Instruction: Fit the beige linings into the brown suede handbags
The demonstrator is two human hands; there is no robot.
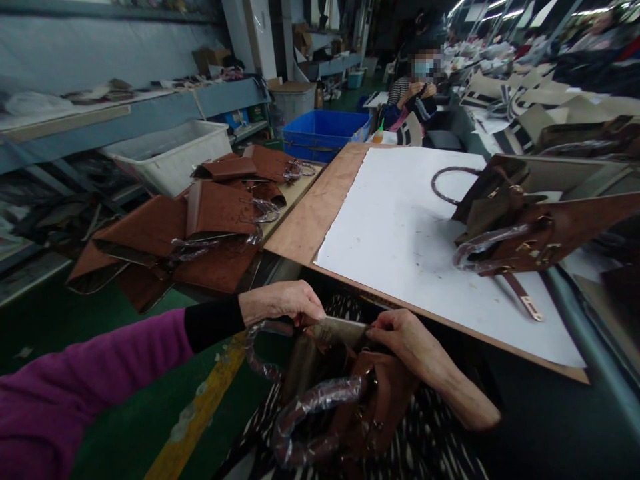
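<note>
A brown handbag (383,383) rests on my lap, its plastic-wrapped handles (320,407) hanging to the left and front. Across its opening stretches a pale grey-beige panel edge (340,330). My left hand (287,301) pinches the left end of that edge between thumb and fingers. At the right end, my right hand (403,333) is closed on the bag's rim. Both hands hold the opening from its two sides, and the inside of the bag is dark and mostly hidden.
A white sheet (400,213) covers the wooden board (320,193) ahead. Another brown handbag (540,233) lies on it at right. Several brown bags (220,213) are piled at left. Behind stand a blue bin (325,133) and a white tub (170,150). A masked person (415,100) sits farther back.
</note>
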